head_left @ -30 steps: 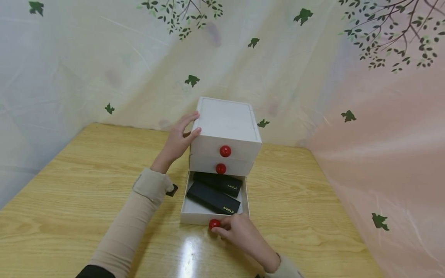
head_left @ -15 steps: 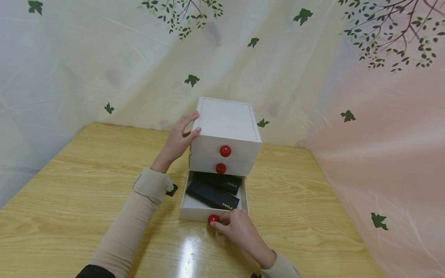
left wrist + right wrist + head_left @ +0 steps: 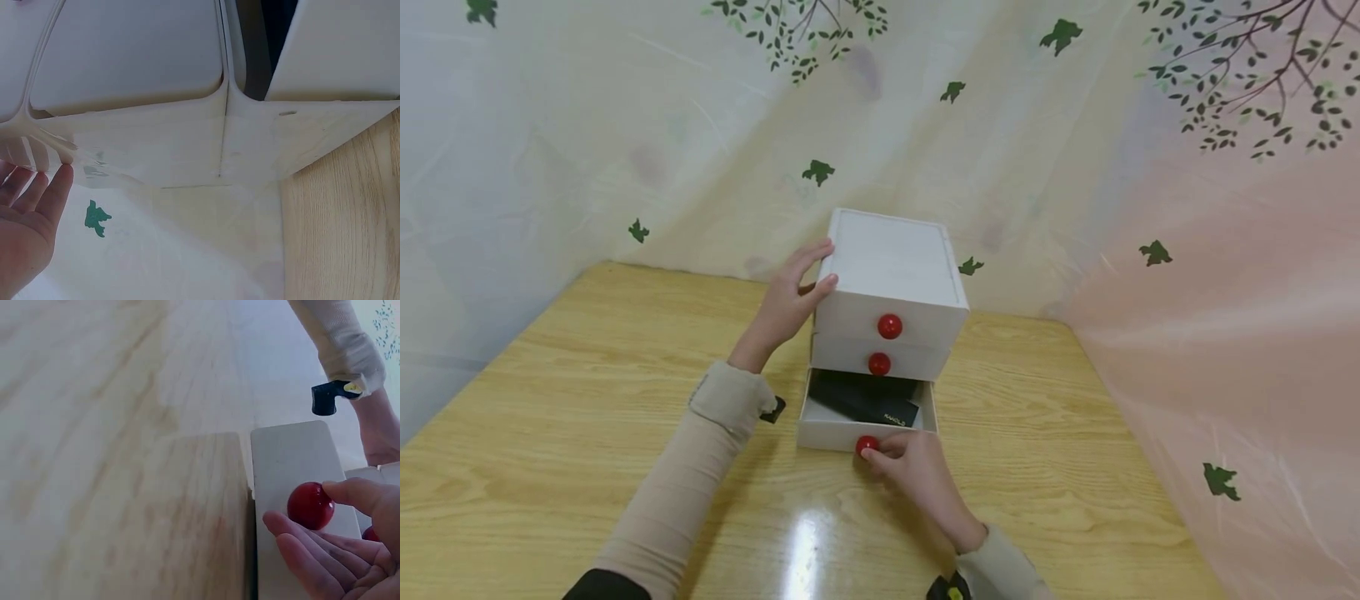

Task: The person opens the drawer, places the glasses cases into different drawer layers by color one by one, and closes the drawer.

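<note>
A white three-drawer box [image 3: 895,254] stands on the wooden table, and its bottom drawer [image 3: 826,436] is pulled partway out. Inside lie two overlapping black cases [image 3: 857,402] with gold lettering, their back ends hidden under the drawers above. My right hand [image 3: 921,479] pinches the bottom drawer's round red knob [image 3: 866,446] between thumb and fingers; the right wrist view shows this knob [image 3: 310,506] close up. Against the box's upper left side rests my left hand [image 3: 784,304], fingers extended. In the left wrist view its fingertips [image 3: 64,172] touch the smooth side wall.
Two more red knobs [image 3: 890,326] mark the closed upper drawers. Behind the table [image 3: 587,400] hangs a pale curtain [image 3: 700,125] printed with green leaves, and a pinkish sheet [image 3: 1240,350] hangs at the right. A dark wrist strap piece [image 3: 950,587] shows by the right sleeve.
My right hand has moved away from me with the knob, and the bottom drawer has slid further in. Less of the black cases shows. The left hand stays in place on the box.
</note>
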A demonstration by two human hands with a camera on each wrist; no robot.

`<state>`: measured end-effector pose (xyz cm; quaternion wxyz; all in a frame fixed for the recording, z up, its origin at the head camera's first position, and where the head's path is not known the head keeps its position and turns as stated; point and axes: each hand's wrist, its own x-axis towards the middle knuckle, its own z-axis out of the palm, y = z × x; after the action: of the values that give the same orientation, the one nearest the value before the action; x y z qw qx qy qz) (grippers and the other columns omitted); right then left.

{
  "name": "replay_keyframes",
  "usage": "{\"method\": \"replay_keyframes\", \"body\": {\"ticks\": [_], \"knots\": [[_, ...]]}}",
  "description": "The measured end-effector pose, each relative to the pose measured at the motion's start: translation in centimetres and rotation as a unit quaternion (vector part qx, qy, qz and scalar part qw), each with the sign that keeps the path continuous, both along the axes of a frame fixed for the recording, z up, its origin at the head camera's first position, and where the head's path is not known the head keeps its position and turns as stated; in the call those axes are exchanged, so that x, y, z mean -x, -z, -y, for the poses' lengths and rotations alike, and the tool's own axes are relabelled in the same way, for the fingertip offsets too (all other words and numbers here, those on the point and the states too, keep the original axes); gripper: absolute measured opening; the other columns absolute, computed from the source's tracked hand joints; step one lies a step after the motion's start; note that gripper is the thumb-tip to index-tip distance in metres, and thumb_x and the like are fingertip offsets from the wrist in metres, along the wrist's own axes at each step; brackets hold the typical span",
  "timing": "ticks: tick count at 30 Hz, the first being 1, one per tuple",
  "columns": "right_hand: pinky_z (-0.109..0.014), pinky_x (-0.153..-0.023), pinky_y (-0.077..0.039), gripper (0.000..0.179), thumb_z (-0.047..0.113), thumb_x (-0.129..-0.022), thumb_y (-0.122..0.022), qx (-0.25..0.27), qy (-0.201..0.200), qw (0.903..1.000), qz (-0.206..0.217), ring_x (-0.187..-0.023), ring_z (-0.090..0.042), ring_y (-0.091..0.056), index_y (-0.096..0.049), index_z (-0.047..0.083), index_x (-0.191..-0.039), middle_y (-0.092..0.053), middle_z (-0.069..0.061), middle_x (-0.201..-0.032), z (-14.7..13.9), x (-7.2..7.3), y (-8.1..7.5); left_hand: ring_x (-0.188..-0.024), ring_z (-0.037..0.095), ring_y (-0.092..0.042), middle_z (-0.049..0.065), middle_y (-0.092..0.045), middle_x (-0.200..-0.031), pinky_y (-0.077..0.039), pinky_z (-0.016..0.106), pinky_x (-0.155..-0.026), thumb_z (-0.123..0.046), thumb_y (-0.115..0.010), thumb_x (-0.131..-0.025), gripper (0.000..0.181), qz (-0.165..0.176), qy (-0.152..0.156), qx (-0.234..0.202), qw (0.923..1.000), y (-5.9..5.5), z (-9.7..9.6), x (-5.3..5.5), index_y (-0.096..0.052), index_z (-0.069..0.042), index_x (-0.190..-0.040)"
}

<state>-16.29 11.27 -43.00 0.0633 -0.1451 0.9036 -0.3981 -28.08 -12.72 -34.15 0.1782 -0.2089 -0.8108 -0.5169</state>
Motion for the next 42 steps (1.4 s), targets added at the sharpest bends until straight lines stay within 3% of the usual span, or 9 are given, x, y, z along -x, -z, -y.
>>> {"method": "replay_keyframes", "body": {"ticks": [8, 15, 26, 42], "knots": [[-0.021, -0.057, -0.054, 0.019, 0.024, -0.086, -0.074, 0.054, 0.052, 0.9971, 0.014, -0.062, -0.012, -0.067, -0.078, 0.005, -0.087, -0.075, -0.006, -0.080, 0.1, 1.3, 0.5, -0.144, 0.025, -0.032, 0.005, -0.034, -0.157, -0.045, 0.050, -0.104, -0.030, -0.056, -0.098, 0.054, 0.004, -0.002, 0.004, 1.0000, -0.1, 0.0, 0.0, -0.042, -0.012, -0.146], [-0.024, -0.056, -0.056, 0.021, 0.025, -0.086, -0.073, 0.078, 0.091, 0.9925, 0.024, -0.060, -0.013, -0.068, -0.077, 0.004, -0.088, -0.075, -0.008, -0.077, 0.4, 1.9, 0.8, -0.144, 0.026, -0.032, 0.007, -0.034, -0.156, -0.045, 0.050, -0.104, -0.029, -0.056, -0.098, 0.054, -0.001, 0.003, 0.001, 1.0000, -0.1, 0.0, -0.1, -0.042, -0.010, -0.146], [-0.025, -0.061, -0.058, 0.028, 0.030, -0.085, -0.075, 0.116, 0.124, 0.9848, 0.039, -0.067, -0.015, -0.072, -0.077, 0.003, -0.093, -0.076, -0.010, -0.083, 0.7, 3.0, 1.6, -0.143, 0.027, -0.033, 0.007, -0.034, -0.157, -0.046, 0.050, -0.103, -0.034, -0.054, -0.098, 0.055, -0.003, 0.000, 0.005, 1.0000, -0.1, -0.1, -0.2, -0.042, -0.010, -0.146], [-0.029, -0.069, -0.061, 0.028, 0.025, -0.087, -0.073, 0.208, 0.154, 0.9623, 0.082, -0.078, -0.017, -0.074, -0.075, 0.000, -0.099, -0.076, -0.014, -0.092, 1.5, 4.3, 2.2, -0.143, 0.026, -0.033, 0.006, -0.034, -0.157, -0.047, 0.050, -0.103, -0.031, -0.054, -0.098, 0.054, -0.004, -0.001, 0.002, 1.0000, 0.0, -0.2, -0.3, -0.041, -0.011, -0.147]]}}
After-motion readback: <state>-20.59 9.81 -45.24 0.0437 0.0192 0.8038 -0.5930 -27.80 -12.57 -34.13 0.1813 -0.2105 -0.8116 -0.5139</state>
